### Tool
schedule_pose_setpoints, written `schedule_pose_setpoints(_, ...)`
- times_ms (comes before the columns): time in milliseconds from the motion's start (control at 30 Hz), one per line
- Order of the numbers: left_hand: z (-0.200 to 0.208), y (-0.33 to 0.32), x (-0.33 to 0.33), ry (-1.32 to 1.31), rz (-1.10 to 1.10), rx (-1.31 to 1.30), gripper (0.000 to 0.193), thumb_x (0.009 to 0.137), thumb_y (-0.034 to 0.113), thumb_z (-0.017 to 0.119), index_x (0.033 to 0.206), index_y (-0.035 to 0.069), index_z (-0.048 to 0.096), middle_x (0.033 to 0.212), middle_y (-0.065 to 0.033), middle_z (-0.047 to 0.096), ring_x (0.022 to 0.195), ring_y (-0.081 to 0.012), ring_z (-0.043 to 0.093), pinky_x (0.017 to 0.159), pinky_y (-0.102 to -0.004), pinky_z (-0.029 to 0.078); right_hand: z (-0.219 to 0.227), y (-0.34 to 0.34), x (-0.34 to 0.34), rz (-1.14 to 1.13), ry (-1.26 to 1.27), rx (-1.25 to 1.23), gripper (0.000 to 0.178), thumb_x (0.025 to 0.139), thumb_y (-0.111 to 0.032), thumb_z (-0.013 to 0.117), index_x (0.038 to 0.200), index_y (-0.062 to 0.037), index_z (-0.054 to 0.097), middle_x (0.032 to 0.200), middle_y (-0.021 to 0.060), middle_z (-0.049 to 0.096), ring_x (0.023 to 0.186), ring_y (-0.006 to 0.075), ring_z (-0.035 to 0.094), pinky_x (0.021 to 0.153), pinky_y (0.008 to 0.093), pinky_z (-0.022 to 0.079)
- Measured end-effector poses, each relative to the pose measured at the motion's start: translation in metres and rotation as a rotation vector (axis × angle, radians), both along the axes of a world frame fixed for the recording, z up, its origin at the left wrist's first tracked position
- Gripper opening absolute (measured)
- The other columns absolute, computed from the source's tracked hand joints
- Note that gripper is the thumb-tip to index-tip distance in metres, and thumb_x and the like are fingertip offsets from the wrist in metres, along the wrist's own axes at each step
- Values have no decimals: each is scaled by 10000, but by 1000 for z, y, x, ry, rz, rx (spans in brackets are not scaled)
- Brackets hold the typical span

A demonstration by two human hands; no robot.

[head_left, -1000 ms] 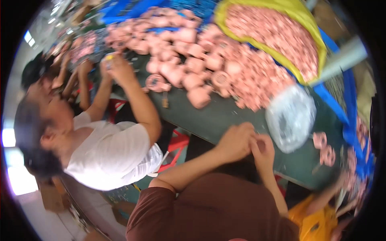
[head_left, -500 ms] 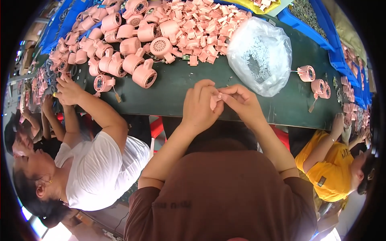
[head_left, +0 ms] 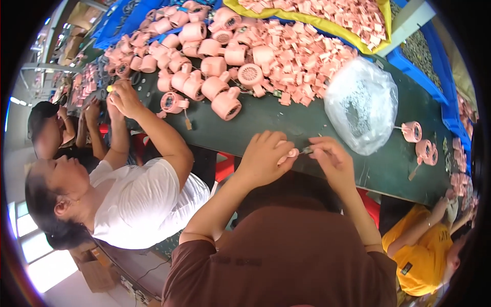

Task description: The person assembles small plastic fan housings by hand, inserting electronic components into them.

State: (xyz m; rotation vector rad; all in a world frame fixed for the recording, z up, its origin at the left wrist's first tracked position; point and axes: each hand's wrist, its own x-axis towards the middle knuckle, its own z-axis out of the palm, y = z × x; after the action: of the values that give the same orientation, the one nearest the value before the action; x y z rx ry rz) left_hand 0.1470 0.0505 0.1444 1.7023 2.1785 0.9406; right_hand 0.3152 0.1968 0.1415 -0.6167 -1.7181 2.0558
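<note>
Here, hands [head_left: 299,156] pinching small pink part [head_left: 290,154], sideways

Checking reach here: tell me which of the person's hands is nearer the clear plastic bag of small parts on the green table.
Right. The right hand sits just below-left of the clear plastic bag, close to its lower edge; the left hand is farther left, pinching a small pink piece.

hands: left hand [head_left: 264,161] and right hand [head_left: 331,162] meet at table [head_left: 286,123] near edge, small part [head_left: 292,153] between | plastic bag [head_left: 362,111] at 1 o'clock | fan housings heap [head_left: 204,61] at 11 | co-worker's hand [head_left: 124,100] at 9
</note>
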Motion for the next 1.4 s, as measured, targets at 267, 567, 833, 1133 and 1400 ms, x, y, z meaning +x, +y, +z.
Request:
schedule_pose_setpoints(267, 48, 5, -117, 697, 588, 239, 562, 839, 262, 753, 1333, 62, 572, 1468, -262, 420, 1336, -450, 406, 1074, -577, 315, 0, 25, 20, -209, -80, 74, 108, 1002, -80, 595, 1015, 8, 656, 1028, 44, 663, 904, 93, 581, 824, 243, 477)
schedule_pose_setpoints(567, 10, 41, -87, 481, 421, 309, 662, 858, 237, 713, 1429, 25, 453, 1477, -274, 388, 1358, -454, 356, 1103, -559, 279, -4, 27, 47, -327, -261, 308, 123, 986, -108, 630, 977, 3, 682, 895, 19, 644, 847, 96, 584, 790, 248, 474)
schedule_pose_setpoints(833, -33, 20, 14, 164, 151, 170, 320, 844, 43, 682, 1162, 71, 670, 1327, -158, 536, 1176, -349, 485, 1008, -441, 392, 1, 127, 90, -784, -374, 1170, 163, 834, -53, 724, 977, -24, 653, 1002, 147, 649, 962, 352, 580, 867, 434, 459)
schedule_pose_setpoints(1133, -46, 31, 16, 42, 178, 231, 202, 880, -2, 635, 1073, 26, 686, 1177, -167, 587, 1096, -332, 561, 935, -408, 467, -23, 199, 160, -684, -827, 1303, 559, 768, -436, 779, 1232, -178, 603, 1158, 113, 646, 1232, 351, 513, 1061, 558, 289)
schedule_pose_setpoints(1400, -42, 24, 10, -38, 7, 247, 210, 883, -15, 623, 1080, 29, 678, 1091, -159, 606, 1022, -317, 591, 870, -381, 485, 12, 88, 114, -939, 142, 3, 469, 951, -191, 666, 1354, -68, 461, 1263, 66, 583, 1140, 149, 565, 941, 328, 476)
